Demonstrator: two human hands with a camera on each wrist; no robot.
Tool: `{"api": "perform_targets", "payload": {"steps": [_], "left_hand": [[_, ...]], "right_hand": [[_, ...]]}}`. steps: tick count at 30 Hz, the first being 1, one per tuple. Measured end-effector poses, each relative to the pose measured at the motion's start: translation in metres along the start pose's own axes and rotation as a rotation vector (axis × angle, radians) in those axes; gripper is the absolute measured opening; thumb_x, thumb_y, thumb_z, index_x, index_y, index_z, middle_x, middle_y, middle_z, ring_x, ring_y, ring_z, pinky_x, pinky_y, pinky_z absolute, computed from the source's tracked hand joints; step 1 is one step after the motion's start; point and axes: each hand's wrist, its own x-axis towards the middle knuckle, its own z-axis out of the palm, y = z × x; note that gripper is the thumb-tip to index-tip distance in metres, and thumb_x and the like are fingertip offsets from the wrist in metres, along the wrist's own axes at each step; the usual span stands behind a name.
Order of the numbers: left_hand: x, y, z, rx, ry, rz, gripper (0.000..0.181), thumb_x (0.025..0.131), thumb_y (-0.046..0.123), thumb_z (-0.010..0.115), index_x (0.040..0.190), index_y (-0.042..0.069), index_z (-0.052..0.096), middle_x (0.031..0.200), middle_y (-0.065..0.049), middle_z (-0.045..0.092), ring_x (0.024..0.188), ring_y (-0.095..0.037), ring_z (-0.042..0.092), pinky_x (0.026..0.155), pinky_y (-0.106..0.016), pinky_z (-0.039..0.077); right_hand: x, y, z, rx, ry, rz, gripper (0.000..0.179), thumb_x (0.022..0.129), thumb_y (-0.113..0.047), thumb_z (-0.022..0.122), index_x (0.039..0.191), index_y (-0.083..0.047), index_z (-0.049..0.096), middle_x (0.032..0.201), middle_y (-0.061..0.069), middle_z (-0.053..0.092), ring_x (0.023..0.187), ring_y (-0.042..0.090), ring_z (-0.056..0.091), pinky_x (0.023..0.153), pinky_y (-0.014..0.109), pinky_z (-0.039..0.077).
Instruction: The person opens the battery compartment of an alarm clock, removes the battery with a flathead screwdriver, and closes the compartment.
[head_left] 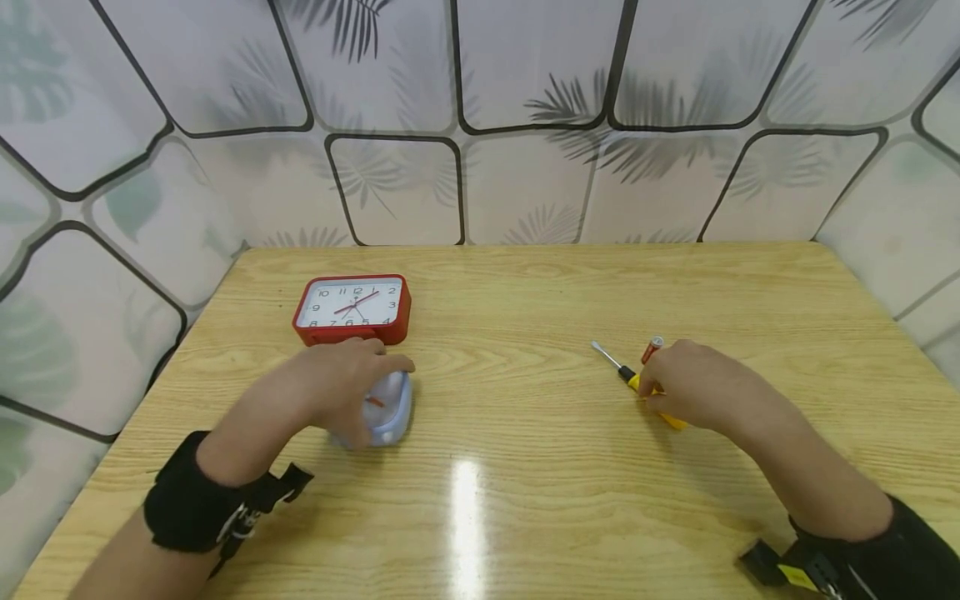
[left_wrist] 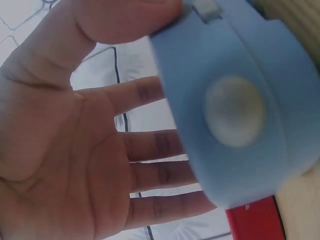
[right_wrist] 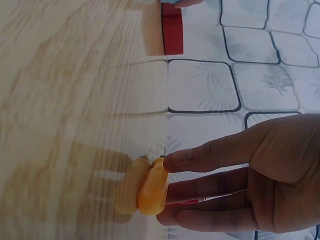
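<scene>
My left hand [head_left: 337, 387] grips a small light blue alarm clock [head_left: 393, 417], thumb on one side and fingers on the other. In the left wrist view the clock [left_wrist: 235, 165] shows a round whitish button; the palm stands apart from it. At the right, my right hand [head_left: 697, 387] pinches the yellow handle of a screwdriver [head_left: 630, 377] lying on the table, its metal tip pointing away and left. Only the yellow handle [right_wrist: 154, 192] shows clearly in the right wrist view. Beside those fingers, a red cylinder with a silvery end [head_left: 652, 348] is partly hidden.
A red rectangular clock [head_left: 352, 304] with a white face stands just behind the left hand. The wooden table [head_left: 495, 333] ends at a patterned cloth backdrop [head_left: 525, 183]. Light glares off the tabletop near the front middle.
</scene>
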Motion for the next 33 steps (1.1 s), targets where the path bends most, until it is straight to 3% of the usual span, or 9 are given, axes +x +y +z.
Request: {"api": "perform_targets", "payload": {"steps": [7,12,17,22,33], "left_hand": [[-0.003,-0.011,-0.005,-0.053,-0.057,-0.001,0.076,0.068,0.022,0.085,0.138,0.017,0.056,0.108,0.001,0.060,0.088,-0.012,0.054,0.071,-0.029,0.050],[-0.005,-0.016,-0.007,-0.056,-0.052,-0.013,0.075,0.070,0.016,0.083,0.140,0.014,0.056,0.121,-0.002,0.063,0.095,-0.014,0.056,0.074,-0.031,0.052],[-0.006,-0.018,-0.007,-0.071,-0.011,-0.002,0.071,0.074,0.028,0.086,0.138,0.011,0.059,0.135,-0.006,0.062,0.110,-0.019,0.059,0.090,-0.041,0.054],[-0.003,-0.017,-0.007,-0.090,-0.010,-0.015,0.068,0.079,0.037,0.084,0.137,0.012,0.061,0.138,-0.008,0.061,0.120,-0.023,0.058,0.100,-0.046,0.051],[-0.003,-0.023,-0.008,-0.054,-0.024,-0.072,0.069,0.072,0.036,0.089,0.133,0.014,0.065,0.131,-0.005,0.065,0.103,-0.019,0.058,0.093,-0.046,0.053]], "right_hand": [[0.000,0.000,0.000,-0.004,0.002,-0.004,0.007,0.084,-0.010,0.077,0.089,-0.014,0.080,0.088,-0.003,0.075,0.079,0.016,0.067,0.068,0.034,0.057],[0.000,0.000,0.000,-0.004,0.002,-0.004,0.007,0.084,-0.010,0.077,0.089,-0.013,0.080,0.088,-0.003,0.074,0.078,0.016,0.067,0.068,0.034,0.057],[-0.001,0.000,0.000,0.010,0.001,-0.002,0.008,0.083,-0.010,0.077,0.090,-0.012,0.080,0.089,-0.002,0.075,0.079,0.017,0.068,0.068,0.034,0.057],[-0.001,0.001,0.000,0.014,0.003,-0.005,0.008,0.083,-0.009,0.077,0.090,-0.012,0.080,0.088,-0.002,0.074,0.077,0.016,0.067,0.066,0.033,0.057],[-0.001,0.001,0.000,0.013,-0.001,-0.016,0.007,0.083,-0.009,0.077,0.088,-0.013,0.079,0.087,-0.003,0.074,0.075,0.013,0.065,0.066,0.032,0.056]]}}
